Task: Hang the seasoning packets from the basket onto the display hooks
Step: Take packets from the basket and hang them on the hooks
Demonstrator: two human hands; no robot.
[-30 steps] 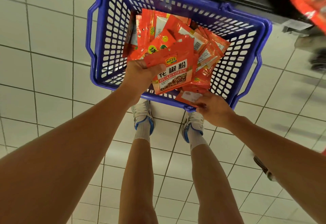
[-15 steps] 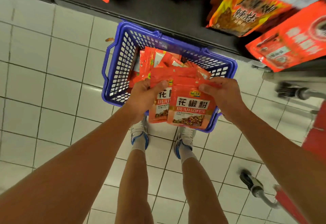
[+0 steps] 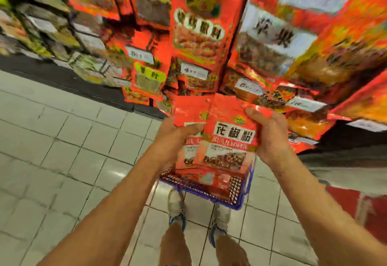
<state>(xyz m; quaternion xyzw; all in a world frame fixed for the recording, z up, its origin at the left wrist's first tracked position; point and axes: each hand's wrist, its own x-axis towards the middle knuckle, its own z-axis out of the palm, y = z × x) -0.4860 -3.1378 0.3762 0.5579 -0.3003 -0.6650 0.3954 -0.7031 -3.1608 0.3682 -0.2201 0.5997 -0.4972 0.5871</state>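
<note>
I hold a small stack of red seasoning packets (image 3: 228, 140) in front of me, above the blue basket (image 3: 236, 200). My left hand (image 3: 178, 133) grips the stack's left side with the thumb across the front. My right hand (image 3: 268, 133) holds the front packet at its right edge and top corner. More red packets lie in the basket, mostly hidden behind the ones I hold. Hanging red packets (image 3: 199, 28) fill the display just beyond my hands; the hooks themselves are blurred and hard to make out.
The basket stands on the pale tiled floor (image 3: 73, 150) just ahead of my feet (image 3: 177, 209). White price tags (image 3: 193, 70) hang among the displayed packets. A dark shelf base (image 3: 62, 79) runs along the floor. Something red (image 3: 360, 207) sits low at the right.
My view has swung up from the basket to the display. Both hands have risen with the packets, which now sit in front of the lower hanging rows.
</note>
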